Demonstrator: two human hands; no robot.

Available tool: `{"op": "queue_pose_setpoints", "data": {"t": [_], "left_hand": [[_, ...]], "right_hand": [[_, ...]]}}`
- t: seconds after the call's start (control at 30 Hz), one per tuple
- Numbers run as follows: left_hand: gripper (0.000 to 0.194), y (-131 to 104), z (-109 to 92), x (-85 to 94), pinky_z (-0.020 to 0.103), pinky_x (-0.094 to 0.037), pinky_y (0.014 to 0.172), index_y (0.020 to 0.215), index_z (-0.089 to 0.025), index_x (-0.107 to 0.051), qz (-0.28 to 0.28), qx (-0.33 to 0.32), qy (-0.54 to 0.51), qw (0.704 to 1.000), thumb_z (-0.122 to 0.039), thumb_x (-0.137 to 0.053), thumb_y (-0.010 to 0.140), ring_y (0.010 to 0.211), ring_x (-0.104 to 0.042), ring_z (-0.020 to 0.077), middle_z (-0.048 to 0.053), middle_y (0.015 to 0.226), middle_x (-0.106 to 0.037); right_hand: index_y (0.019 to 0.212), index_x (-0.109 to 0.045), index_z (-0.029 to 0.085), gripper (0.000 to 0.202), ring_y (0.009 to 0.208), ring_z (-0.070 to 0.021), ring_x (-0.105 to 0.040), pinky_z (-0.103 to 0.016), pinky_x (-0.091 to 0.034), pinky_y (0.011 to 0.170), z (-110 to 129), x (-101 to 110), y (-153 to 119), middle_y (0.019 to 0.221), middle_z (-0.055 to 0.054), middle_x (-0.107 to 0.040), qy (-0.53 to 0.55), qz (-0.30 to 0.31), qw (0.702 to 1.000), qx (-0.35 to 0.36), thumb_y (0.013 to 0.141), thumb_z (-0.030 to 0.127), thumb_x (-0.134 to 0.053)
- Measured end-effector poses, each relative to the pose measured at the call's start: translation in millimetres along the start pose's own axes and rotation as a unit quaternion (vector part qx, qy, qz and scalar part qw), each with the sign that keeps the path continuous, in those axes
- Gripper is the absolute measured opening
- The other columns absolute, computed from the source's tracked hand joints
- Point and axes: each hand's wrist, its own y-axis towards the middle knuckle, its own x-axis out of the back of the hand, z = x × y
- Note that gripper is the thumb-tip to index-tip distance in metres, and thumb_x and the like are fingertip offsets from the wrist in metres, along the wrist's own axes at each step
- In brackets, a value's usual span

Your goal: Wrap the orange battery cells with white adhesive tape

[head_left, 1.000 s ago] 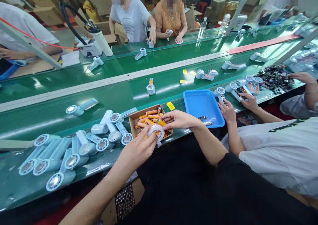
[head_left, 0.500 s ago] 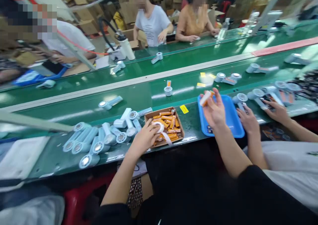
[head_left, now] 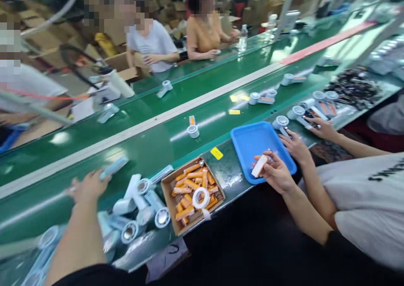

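My left hand (head_left: 90, 187) stretches over the green belt at the left, its fingers smeared by motion. It is at the near end of a light-blue handheld fan body (head_left: 115, 167); whether it grips it is unclear. My right hand (head_left: 279, 174) pinches an orange battery with a white strip (head_left: 260, 165) on its face, over the near edge of a blue tray (head_left: 238, 141). Between my hands stands a cardboard box (head_left: 168, 193) of orange batteries (head_left: 192, 184), with a roll of white tape (head_left: 201, 198) on top. Several fan bodies (head_left: 130, 231) are heaped below my left forearm.
Yellow labels (head_left: 216, 153) lie on the work surface and belt. More fan bodies (head_left: 193, 130) rest along the green belt (head_left: 142, 139). On the right, a co-worker's hands (head_left: 296, 147) handle fan bodies near a dark pile of parts (head_left: 353, 88). Other people sit across the belt.
My left hand has left the tape roll and battery box and moved left to the fan body on the belt. My right hand has lowered the battery toward the tray's near edge. The view has shifted.
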Motion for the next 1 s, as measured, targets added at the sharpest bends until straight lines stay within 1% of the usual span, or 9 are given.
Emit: {"op": "queue_pose_setpoints", "data": {"t": [0.1, 0.17, 0.3, 0.43, 0.5, 0.6, 0.73, 0.93, 1.0], "left_hand": [[0.049, 40, 23, -38.1, 0.036, -0.056, 0.08, 0.126, -0.031, -0.071, 0.013, -0.043, 0.062, 0.997, -0.037, -0.03, 0.101, 0.111, -0.07, 0.0312, 0.015, 0.132, -0.072], [0.047, 58, 10, -42.7, 0.033, -0.056, 0.081, 0.123, -0.033, -0.075, 0.019, -0.104, 0.095, 0.99, -0.037, -0.033, 0.102, 0.103, -0.071, 0.0282, 0.017, 0.124, -0.074], [0.04, 66, -82, -11.5, 0.044, -0.054, 0.099, 0.125, -0.034, -0.075, -0.046, -0.274, 0.031, 0.96, -0.029, -0.047, 0.097, 0.116, -0.066, 0.0302, 0.016, 0.133, -0.067], [0.046, 50, -180, 26.0, 0.045, -0.047, 0.11, 0.118, -0.028, -0.078, 0.029, -0.354, -0.029, 0.934, -0.014, -0.064, 0.077, 0.134, -0.056, 0.0351, 0.014, 0.149, -0.058], [0.03, 49, -200, 37.9, 0.042, -0.043, 0.114, 0.102, -0.025, -0.081, 0.113, -0.366, -0.066, 0.921, -0.018, -0.064, 0.079, 0.128, -0.06, 0.0313, 0.011, 0.136, -0.069], [0.024, 55, -195, 46.2, 0.03, -0.046, 0.107, 0.101, -0.026, -0.08, 0.197, -0.35, -0.203, 0.893, -0.03, -0.065, 0.084, 0.121, -0.066, 0.0235, 0.005, 0.133, -0.074], [0.031, 56, -182, 46.2, 0.027, -0.048, 0.098, 0.117, -0.025, -0.076, 0.165, -0.261, -0.276, 0.91, -0.035, -0.059, 0.093, 0.114, -0.069, 0.0214, 0.003, 0.129, -0.076], [0.027, 48, -200, 40.0, 0.032, -0.047, 0.096, 0.117, -0.026, -0.073, 0.119, -0.208, -0.275, 0.931, -0.031, -0.057, 0.096, 0.118, -0.067, 0.0263, 0.006, 0.129, -0.075], [0.026, 46, -207, 38.8, 0.033, -0.047, 0.096, 0.116, -0.026, -0.073, 0.111, -0.197, -0.28, 0.933, -0.032, -0.056, 0.097, 0.118, -0.067, 0.0266, 0.007, 0.127, -0.076]], "right_hand": [[0.112, -0.064, 0.032, 0.057, 0.084, -0.0241, -0.08, -0.042, -0.066, 0.078, 10, -5, 6, 0.107, -0.004, -0.081, 0.031, -0.002, 0.999, 0.009, 0.067, 0.045, -0.096], [0.113, -0.064, 0.03, 0.055, 0.085, -0.0249, -0.08, -0.042, -0.066, 0.078, 19, -24, 14, 0.106, -0.005, -0.081, 0.036, 0.012, 0.999, 0.028, 0.069, 0.042, -0.095], [0.118, -0.066, 0.026, 0.056, 0.1, -0.0264, -0.078, -0.046, -0.064, 0.093, 35, -102, 53, 0.109, -0.007, -0.081, 0.004, 0.121, 0.99, 0.078, 0.071, 0.043, -0.093], [0.123, -0.069, 0.023, 0.056, 0.114, -0.0229, -0.072, -0.042, -0.06, 0.104, 23, -188, 122, 0.121, -0.007, -0.076, -0.071, 0.26, 0.956, 0.111, 0.073, 0.038, -0.089], [0.123, -0.069, 0.02, 0.054, 0.113, -0.0211, -0.072, -0.04, -0.058, 0.106, 3, -219, 156, 0.121, -0.006, -0.076, -0.114, 0.313, 0.935, 0.12, 0.074, 0.033, -0.086], [0.127, -0.068, 0.016, 0.051, 0.108, -0.02, -0.073, -0.039, -0.058, 0.105, -35, -247, 197, 0.115, -0.007, -0.078, -0.212, 0.358, 0.901, 0.121, 0.078, 0.023, -0.078], [0.13, -0.068, 0.016, 0.044, 0.107, -0.0198, -0.074, -0.034, -0.056, 0.102, -73, -267, 220, 0.117, -0.009, -0.079, -0.398, 0.391, 0.814, 0.159, 0.086, 0.018, -0.071], [0.143, -0.065, 0.023, 0.045, 0.111, -0.0259, -0.073, -0.034, -0.051, 0.101, -89, -284, 206, 0.122, -0.01, -0.078, -0.668, 0.395, 0.59, 0.223, 0.098, 0.028, -0.065], [0.142, -0.066, 0.024, 0.045, 0.116, -0.031, -0.072, -0.039, -0.051, 0.103, -92, -286, 203, 0.125, -0.014, -0.077, -0.707, 0.389, 0.551, 0.212, 0.097, 0.028, -0.066]]}}
